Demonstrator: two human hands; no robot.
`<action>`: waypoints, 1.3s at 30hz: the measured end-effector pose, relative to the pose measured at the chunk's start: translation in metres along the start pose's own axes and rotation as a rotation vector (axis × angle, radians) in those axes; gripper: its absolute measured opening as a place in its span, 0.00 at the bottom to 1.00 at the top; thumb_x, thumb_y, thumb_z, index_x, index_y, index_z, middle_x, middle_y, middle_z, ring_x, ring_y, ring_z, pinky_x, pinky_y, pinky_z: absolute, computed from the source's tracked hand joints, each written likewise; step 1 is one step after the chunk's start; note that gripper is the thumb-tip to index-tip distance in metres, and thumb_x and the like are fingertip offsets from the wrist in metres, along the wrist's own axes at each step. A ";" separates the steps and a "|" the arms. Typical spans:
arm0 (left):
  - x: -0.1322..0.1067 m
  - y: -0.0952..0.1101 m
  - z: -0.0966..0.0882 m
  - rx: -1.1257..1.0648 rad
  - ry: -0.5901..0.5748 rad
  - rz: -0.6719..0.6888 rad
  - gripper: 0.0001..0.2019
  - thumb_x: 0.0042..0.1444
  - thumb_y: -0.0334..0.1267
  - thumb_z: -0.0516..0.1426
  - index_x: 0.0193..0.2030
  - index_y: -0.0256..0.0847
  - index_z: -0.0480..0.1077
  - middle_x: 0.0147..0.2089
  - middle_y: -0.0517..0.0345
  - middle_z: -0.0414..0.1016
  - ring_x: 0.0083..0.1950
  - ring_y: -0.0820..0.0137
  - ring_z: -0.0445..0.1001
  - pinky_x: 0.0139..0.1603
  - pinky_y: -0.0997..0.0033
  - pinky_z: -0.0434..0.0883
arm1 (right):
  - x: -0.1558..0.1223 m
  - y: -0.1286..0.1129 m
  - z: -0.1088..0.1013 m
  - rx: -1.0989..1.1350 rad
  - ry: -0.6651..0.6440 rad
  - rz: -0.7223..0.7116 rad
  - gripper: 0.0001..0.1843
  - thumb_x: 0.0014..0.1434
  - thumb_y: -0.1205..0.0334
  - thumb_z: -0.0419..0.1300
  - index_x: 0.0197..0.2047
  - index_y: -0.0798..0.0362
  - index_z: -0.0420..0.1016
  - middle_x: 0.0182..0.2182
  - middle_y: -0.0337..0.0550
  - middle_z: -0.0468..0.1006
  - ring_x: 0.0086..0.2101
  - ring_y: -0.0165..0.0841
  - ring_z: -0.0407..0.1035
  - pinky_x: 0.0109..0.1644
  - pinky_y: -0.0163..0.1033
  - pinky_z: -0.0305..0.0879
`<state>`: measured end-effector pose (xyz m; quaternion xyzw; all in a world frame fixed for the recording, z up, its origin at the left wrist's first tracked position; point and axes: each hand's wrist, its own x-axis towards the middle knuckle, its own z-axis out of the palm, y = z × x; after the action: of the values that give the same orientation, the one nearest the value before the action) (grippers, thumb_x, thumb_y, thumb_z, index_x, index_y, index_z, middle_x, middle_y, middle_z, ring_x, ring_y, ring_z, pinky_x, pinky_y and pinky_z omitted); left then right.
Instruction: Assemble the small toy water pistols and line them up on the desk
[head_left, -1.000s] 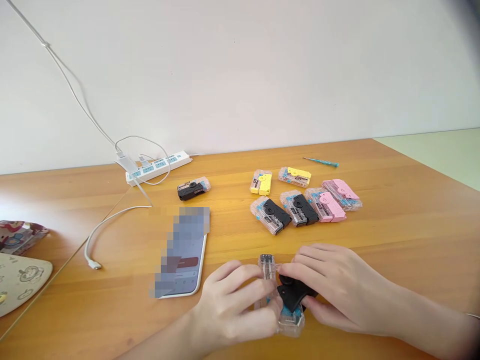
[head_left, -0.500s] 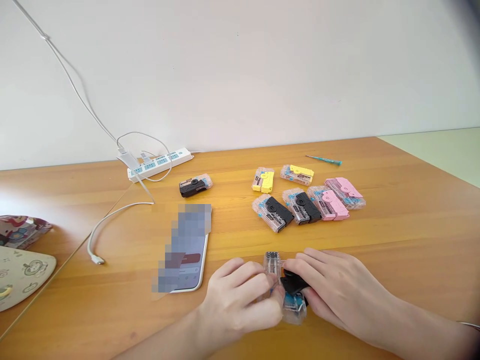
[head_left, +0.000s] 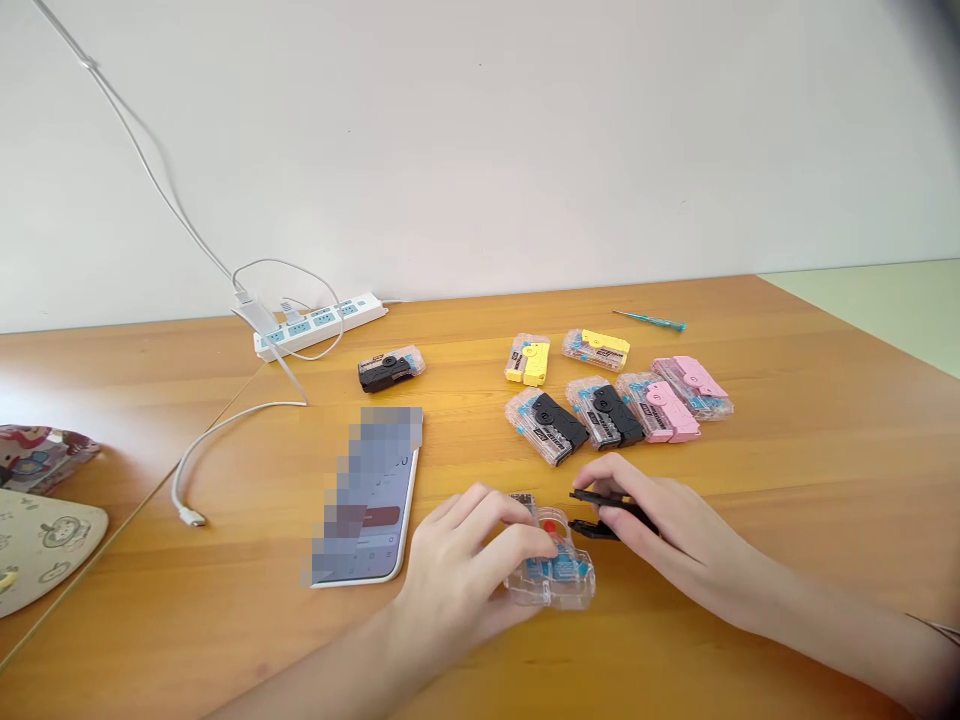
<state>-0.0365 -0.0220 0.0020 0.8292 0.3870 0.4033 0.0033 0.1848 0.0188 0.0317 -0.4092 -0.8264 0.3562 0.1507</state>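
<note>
My left hand (head_left: pixel 476 560) grips a clear plastic toy body (head_left: pixel 562 572) with blue parts and a red round piece inside, low at the middle of the table. My right hand (head_left: pixel 667 525) pinches a black forked cover (head_left: pixel 596 530) between thumb and fingers. The cover's two prongs point left at the body's right side; whether they touch it I cannot tell. Beyond my hands lie folded toys of the same kind: two with black covers (head_left: pixel 559 428), two with pink ones (head_left: pixel 671 412) and two with yellow ones (head_left: pixel 535 362). Another black-covered toy (head_left: pixel 390 370) sits farther left.
A phone (head_left: pixel 375 530) with a partly blurred screen lies left of my hands. Behind it are a white power strip (head_left: pixel 322 325) and a white charging cable (head_left: pixel 217 425). A small teal screwdriver (head_left: pixel 651 321) rests near the wall. At the left edge is a patterned pale item (head_left: pixel 49 545).
The black cover has come away to the right from the clear body, held in my right hand. My left hand has turned the body, and its red piece now shows.
</note>
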 end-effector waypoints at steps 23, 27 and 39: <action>0.001 0.002 0.001 0.056 -0.321 -0.005 0.11 0.51 0.38 0.60 0.43 0.45 0.68 0.43 0.59 0.74 0.42 0.65 0.70 0.42 0.64 0.63 | 0.012 0.015 -0.003 0.647 -0.307 0.151 0.18 0.59 0.56 0.56 0.51 0.49 0.60 0.37 0.39 0.69 0.29 0.27 0.65 0.33 0.36 0.66; 0.006 0.000 -0.005 0.053 -0.381 0.022 0.21 0.47 0.55 0.62 0.43 0.45 0.69 0.42 0.58 0.75 0.41 0.63 0.70 0.42 0.62 0.64 | 0.014 0.019 -0.002 0.676 -0.294 0.179 0.21 0.59 0.52 0.57 0.52 0.50 0.60 0.35 0.39 0.69 0.28 0.27 0.66 0.32 0.36 0.67; 0.022 0.008 -0.021 -0.004 -0.239 -0.057 0.07 0.55 0.40 0.58 0.40 0.44 0.68 0.36 0.61 0.77 0.39 0.65 0.71 0.37 0.67 0.67 | 0.004 0.005 0.008 0.464 -0.249 -0.032 0.12 0.57 0.55 0.60 0.41 0.50 0.63 0.35 0.38 0.70 0.34 0.30 0.64 0.36 0.34 0.61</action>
<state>-0.0373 -0.0198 0.0330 0.8601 0.4062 0.3022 0.0625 0.1808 0.0201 0.0227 -0.3037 -0.7411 0.5814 0.1433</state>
